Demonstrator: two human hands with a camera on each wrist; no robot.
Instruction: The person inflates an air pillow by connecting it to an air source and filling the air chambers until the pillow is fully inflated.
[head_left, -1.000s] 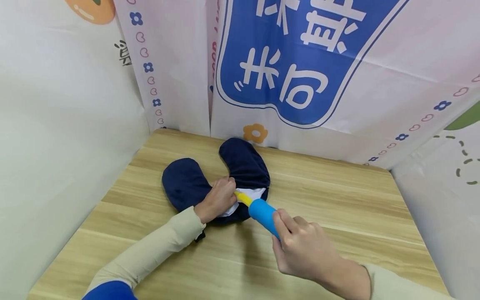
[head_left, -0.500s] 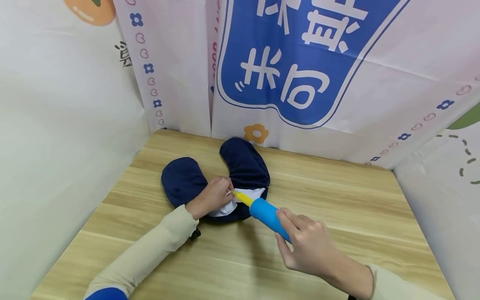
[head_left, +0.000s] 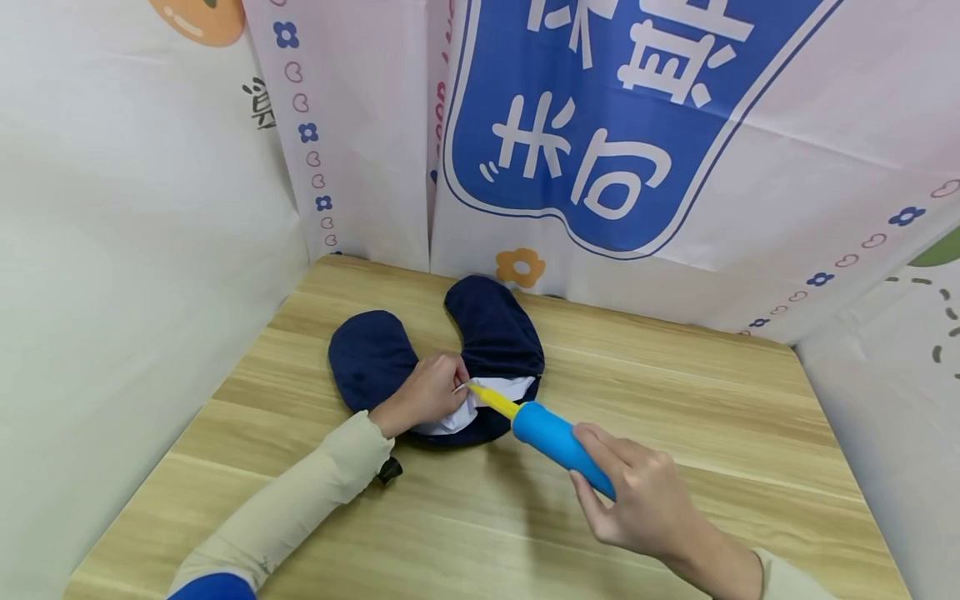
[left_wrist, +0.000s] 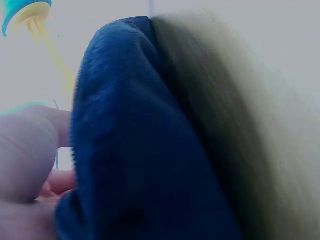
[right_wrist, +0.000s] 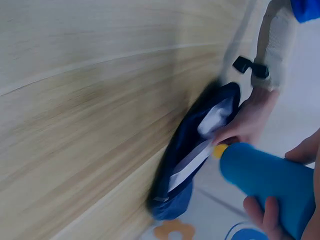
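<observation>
Closest to us, at the lower right, the right hand (head_left: pixel 641 492) has its fingers bent round the blue pump (head_left: pixel 562 446), thumb beneath the barrel, so we see a firm hold with no room to spare. The pump slants up and to the left, and its yellow nozzle (head_left: pixel 493 401) runs on toward the other hand. At the lower left we see a pale sleeve (head_left: pixel 288 500) with a small black piece (head_left: pixel 389 472) by the cuff. Beyond it the left hand (head_left: pixel 431 387) has thumb and forefinger pinched together on a small bit of the white inner piece (head_left: pixel 517 389), right at the nozzle's tip; whether the tip is inserted, we cannot tell.

The white inner piece shows through a gap in the near curve of the U-shaped navy cushion (head_left: pixel 498 333). That cushion lies on the wooden table (head_left: pixel 675 400), left of its middle, both rounded ends turned toward the back, one end close to the rear edge. Behind the table we find a printed sheet (head_left: pixel 367 167) bearing an orange flower (head_left: pixel 504 267) and, higher up, a blue panel (head_left: pixel 543 187) with large white characters.
</observation>
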